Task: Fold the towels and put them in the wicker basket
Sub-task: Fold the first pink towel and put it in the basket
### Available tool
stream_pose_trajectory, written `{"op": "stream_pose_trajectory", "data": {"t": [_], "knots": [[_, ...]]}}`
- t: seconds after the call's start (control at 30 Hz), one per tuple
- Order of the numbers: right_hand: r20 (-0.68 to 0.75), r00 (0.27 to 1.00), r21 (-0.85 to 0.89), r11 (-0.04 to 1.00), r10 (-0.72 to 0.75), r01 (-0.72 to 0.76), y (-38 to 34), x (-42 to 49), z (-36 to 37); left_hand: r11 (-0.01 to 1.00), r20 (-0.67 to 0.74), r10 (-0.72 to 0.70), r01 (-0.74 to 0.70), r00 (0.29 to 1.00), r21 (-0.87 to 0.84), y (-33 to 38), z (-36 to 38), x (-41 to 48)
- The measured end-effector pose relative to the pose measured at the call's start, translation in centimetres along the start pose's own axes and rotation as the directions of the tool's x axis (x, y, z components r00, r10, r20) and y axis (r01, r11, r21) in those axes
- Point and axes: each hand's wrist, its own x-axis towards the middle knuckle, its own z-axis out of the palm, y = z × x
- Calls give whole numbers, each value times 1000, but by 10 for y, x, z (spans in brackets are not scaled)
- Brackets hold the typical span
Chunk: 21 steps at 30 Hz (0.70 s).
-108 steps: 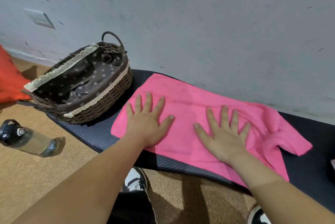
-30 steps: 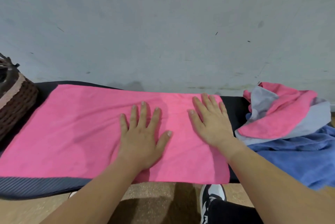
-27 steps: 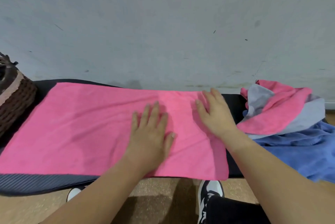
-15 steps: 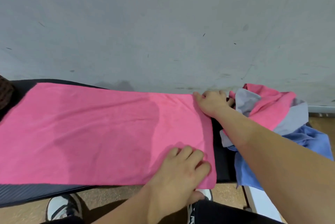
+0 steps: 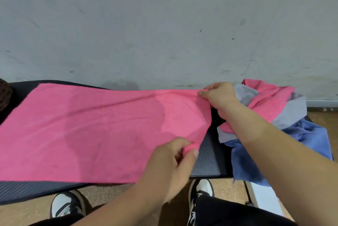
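Pink cloth is bunched between the thumb and curled fingers of the left hand (image 5: 170,167), which pinches the near right corner of the pink towel (image 5: 91,125). The right hand (image 5: 219,96) pinches the far right corner in the same way, fingers curled over the hem, though its fingertips are mostly hidden behind the knuckles. Between the two hands the towel's right edge stands a little off the dark ribbed mat (image 5: 206,161), with creases running leftward from the far grip. The rest of the towel lies spread flat over the mat, and its left end is cut off by the frame.

Just beside the right forearm sits a heap of towels (image 5: 270,97), pink and grey tangled together. How many there are cannot be told. A blue towel (image 5: 301,134) lies under them and hangs over the mat's near edge. At the far left only a dark brown sliver of the wicker basket (image 5: 4,94) shows, too little to see inside.

Behind everything rises a scuffed grey wall (image 5: 164,24). Below the mat, two black-and-white shoes (image 5: 67,205) stand on a cork-coloured floor (image 5: 109,192), partly covered by the forearms
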Motion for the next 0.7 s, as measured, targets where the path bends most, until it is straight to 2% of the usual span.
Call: {"op": "stream_pose_trajectory", "data": {"t": [0.1, 0.2, 0.37, 0.43, 0.53, 0.7], "knots": [[-62, 998, -23, 1000, -20, 19, -6, -7, -11, 982, -37, -71, 63, 997, -179, 5, -8, -6], [-149, 987, -53, 997, -57, 50, -25, -17, -26, 951, 8, -97, 95, 995, -293, 20, -4, -12], [-197, 980, 84, 995, -28, 46, -58, -34, -60, 886, 124, -119, 162, 985, -435, 53, 6, -19], [-169, 986, 180, 983, 2, 29, -71, -42, -71, 877, 98, -98, 132, 990, -462, 61, 3, -21], [-30, 999, 326, 945, 33, -22, -89, -56, -66, 910, 29, -73, 79, 997, -407, 61, -18, -26], [119, 993, 410, 910, 9, -57, -118, -78, -2, 917, -171, -141, 63, 975, -395, 30, -89, -42]]}}
